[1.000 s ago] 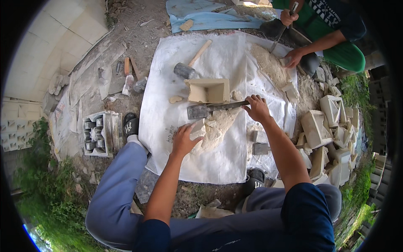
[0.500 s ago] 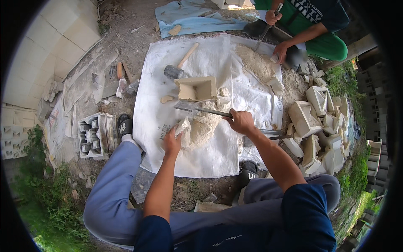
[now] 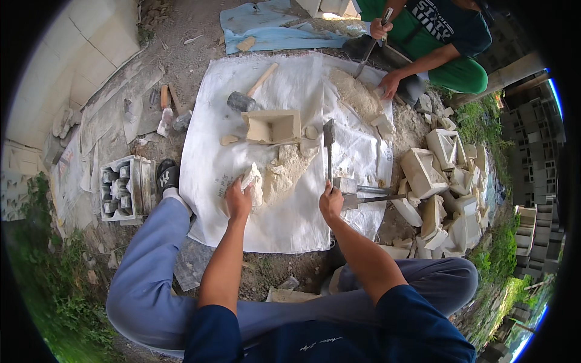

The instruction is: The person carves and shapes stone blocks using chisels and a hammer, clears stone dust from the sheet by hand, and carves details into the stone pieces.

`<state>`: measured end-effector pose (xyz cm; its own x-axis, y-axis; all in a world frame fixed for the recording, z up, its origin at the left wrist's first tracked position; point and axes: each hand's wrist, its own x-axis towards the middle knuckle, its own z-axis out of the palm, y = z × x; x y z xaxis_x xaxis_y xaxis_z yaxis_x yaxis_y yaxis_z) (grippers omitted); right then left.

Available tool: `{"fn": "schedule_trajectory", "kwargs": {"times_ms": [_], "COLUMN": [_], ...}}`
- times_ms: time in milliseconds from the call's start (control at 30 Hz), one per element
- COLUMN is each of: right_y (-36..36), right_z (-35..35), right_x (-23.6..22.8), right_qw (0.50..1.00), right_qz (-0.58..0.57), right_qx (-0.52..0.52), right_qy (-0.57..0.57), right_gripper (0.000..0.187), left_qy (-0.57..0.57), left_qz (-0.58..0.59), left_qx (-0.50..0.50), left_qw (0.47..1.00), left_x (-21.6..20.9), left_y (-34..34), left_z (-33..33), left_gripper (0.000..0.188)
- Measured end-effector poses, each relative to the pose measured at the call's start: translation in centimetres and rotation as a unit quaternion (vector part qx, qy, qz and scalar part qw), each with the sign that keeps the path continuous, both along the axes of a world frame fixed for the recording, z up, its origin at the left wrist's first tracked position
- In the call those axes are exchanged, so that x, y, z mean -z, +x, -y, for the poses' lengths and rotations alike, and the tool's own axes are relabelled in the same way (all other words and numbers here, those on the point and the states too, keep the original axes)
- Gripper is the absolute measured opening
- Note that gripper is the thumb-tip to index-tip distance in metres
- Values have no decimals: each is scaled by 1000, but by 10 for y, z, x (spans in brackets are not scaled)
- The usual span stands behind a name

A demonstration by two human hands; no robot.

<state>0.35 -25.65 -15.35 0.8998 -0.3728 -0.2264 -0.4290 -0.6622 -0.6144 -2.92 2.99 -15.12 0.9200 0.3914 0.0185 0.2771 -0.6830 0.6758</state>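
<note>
My left hand (image 3: 238, 202) is closed around a jagged, pale chunk of broken block (image 3: 253, 181), held over the white woven sheet (image 3: 203, 145). In my right hand (image 3: 331, 202) is a long metal bar with a flat, blade-like head (image 3: 328, 134), upheld so that the head points away from me, apart from the chunk. Between my hands lies a heap of pale powder and crumbs (image 3: 292, 174). Just beyond it sits a broken hollow block (image 3: 283, 116), its cavity facing up. More metal tools (image 3: 369, 198) lie right of my right hand.
A mallet (image 3: 243, 101) rests on the sheet. A co-worker's hand (image 3: 379, 28) grips a metal rod over another powder heap (image 3: 354, 91). Broken blocks (image 3: 423, 172) are piled at the right. A mould-like block with round cavities (image 3: 124, 187) stands beside my left shoe.
The metal bar has swung from pointing left across the heap to pointing away from me. My right hand has moved nearer and slightly left; the left hand still grips the chunk.
</note>
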Motion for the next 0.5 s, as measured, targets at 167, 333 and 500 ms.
{"fn": "schedule_trajectory", "kwargs": {"times_ms": [167,333,500], "right_y": [-21,-60,-87], "right_z": [-17,-31,-24], "right_x": [12,15,31], "right_qw": [999,996,994], "right_qz": [-16,-12,-7], "right_qx": [18,-43,-55], "right_qy": [-35,-71,-97], "right_gripper": [51,45,40], "left_qy": [-8,32,3], "left_qz": [-24,16,-13], "left_qx": [4,-3,1], "left_qw": [1000,999,1000], "left_x": [-4,-2,-5], "left_y": [-4,-7,0], "left_z": [-4,-8,-2], "left_gripper": [41,40,41]}}
